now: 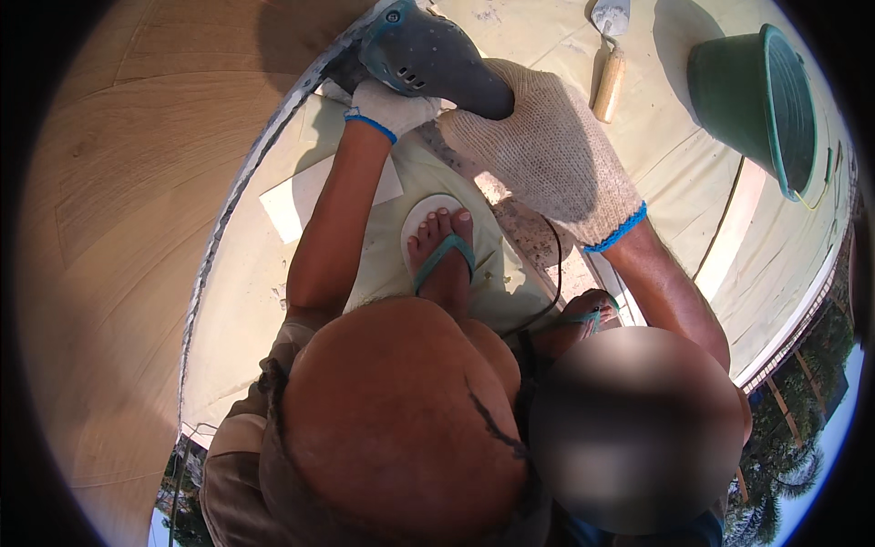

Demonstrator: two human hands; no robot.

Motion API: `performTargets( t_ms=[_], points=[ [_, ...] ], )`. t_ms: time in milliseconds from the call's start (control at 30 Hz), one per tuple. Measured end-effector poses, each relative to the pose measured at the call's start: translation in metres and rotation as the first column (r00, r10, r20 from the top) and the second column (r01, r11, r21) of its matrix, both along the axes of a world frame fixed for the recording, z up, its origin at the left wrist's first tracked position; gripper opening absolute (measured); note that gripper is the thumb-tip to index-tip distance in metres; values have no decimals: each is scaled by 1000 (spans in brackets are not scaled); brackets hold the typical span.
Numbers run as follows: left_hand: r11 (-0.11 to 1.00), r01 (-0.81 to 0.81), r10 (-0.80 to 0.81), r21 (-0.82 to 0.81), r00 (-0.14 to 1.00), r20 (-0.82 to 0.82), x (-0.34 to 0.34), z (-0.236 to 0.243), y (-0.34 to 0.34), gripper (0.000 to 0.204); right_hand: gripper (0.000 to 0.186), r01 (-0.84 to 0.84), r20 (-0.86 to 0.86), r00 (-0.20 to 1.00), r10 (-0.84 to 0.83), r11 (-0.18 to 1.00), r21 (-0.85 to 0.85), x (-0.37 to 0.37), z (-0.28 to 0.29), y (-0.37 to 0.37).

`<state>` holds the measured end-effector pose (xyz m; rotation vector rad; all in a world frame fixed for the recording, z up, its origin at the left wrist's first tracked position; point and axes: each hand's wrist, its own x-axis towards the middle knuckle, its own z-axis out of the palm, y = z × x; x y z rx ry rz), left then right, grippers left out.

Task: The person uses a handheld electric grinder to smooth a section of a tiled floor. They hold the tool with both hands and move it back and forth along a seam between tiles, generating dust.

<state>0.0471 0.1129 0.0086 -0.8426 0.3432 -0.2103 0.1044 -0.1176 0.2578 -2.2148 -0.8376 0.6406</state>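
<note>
A dark teal handheld power tool (428,56) with vent slots is at the top, against the edge of the wood-patterned surface. My right hand (547,150), in a knitted off-white glove with a blue cuff, wraps around the tool's rear end. My left hand (390,108), gloved the same way, is closed at the tool's front underside, where the body hides most of its fingers. The working end of the tool cannot be made out. Under my left forearm lies a flat pale rectangular piece (283,202).
Wood-patterned planks (137,210) fill the left side. To the right are a wooden-handled trowel (611,82) and a tilted-looking green bucket (743,91). A dark cord (558,264) curves past my sandaled foot (445,246). Pale sheeting (670,146) covers the ground.
</note>
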Motion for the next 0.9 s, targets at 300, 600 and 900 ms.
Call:
performTargets(
  t_ms=[300,600,900],
  points=[
    [919,163,-95,-359,975,199,2,-25,2,63,52,-110,-19,994,111,993,45,24,-6,-10],
    [699,46,68,714,989,-131,45,62,-56,45,44,-107,135,981,142,965,-241,32,103,-31],
    [583,77,205,809,949,-238,24,77,-126,46,55,39,-343,937,-71,994,-100,7,40,-110]
  ],
)
